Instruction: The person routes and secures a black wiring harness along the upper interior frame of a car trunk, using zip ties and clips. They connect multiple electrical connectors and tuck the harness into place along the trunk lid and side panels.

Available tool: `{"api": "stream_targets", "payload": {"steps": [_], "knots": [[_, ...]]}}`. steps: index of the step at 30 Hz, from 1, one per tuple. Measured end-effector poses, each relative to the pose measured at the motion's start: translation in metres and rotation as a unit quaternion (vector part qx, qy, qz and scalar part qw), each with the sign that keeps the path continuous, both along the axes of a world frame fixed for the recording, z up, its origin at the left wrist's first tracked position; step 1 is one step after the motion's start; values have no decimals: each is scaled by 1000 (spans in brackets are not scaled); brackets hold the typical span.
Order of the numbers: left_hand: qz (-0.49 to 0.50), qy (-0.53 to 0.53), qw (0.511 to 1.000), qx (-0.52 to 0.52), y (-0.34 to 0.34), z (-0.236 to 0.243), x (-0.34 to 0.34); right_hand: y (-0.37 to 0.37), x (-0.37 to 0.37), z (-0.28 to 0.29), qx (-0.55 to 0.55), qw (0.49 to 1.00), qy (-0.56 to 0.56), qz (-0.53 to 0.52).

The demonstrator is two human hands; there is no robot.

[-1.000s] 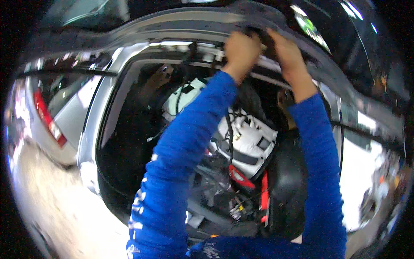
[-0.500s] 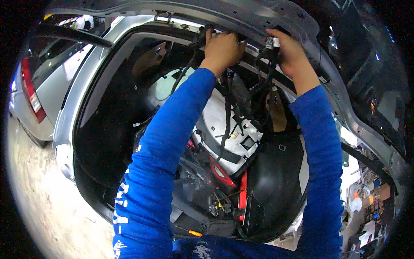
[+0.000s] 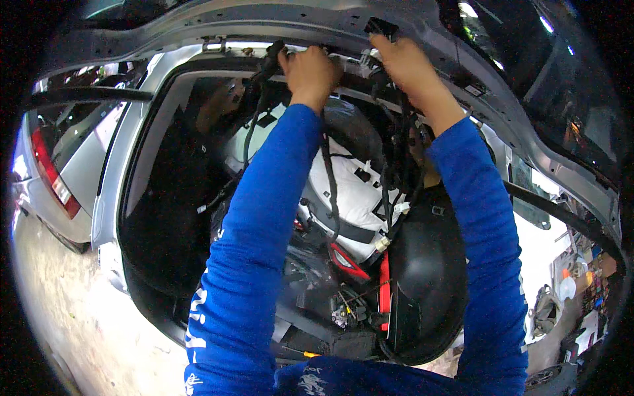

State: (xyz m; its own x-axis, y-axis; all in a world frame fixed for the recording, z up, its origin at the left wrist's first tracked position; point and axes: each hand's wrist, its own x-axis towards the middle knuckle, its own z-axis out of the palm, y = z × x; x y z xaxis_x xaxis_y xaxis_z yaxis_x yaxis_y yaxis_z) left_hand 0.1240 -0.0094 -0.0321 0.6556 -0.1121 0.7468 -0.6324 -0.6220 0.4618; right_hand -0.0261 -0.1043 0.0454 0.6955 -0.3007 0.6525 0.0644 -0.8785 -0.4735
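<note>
At the top of a car's rear opening, both my arms reach up beneath the raised grey tailgate (image 3: 264, 28). My left hand (image 3: 312, 74) is closed around part of a black wiring harness (image 3: 329, 181) at the opening's upper edge; its fingertips are partly hidden. Just left of it sits a black rubber grommet (image 3: 271, 58) with a cable hanging down. My right hand (image 3: 413, 72) pinches the harness close to the tailgate's inner panel, beside pale connectors (image 3: 371, 63). Loose strands dangle between my arms, some ending in white plugs (image 3: 401, 208).
In the cargo space lie a large white panel (image 3: 323, 168), a red tail light (image 3: 350, 261), a red strip (image 3: 384, 290) and an orange tool handle (image 3: 310, 354). Black struts (image 3: 92, 96) flank the opening. Another silver car (image 3: 79, 178) stands to the left.
Both hands have shifted left in view, the right one also slightly up toward the tailgate panel. The view itself has moved. Harness strands with white plugs now hang lower over the white panel.
</note>
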Motion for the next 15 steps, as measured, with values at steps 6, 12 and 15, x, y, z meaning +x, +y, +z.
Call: {"api": "stream_targets", "payload": {"steps": [6, 12, 15], "knots": [[-20, -3, 1000, 0, -9, 7, 23, 6, -12, 2, -38, 998, 36, -19], [-70, -7, 998, 0, 17, 0, 14, 0, -11, 0, -140, 990, 27, 1], [-157, -71, 976, -134, 40, -30, -10, -3, -5, -9, -134, 991, 5, -23]]}}
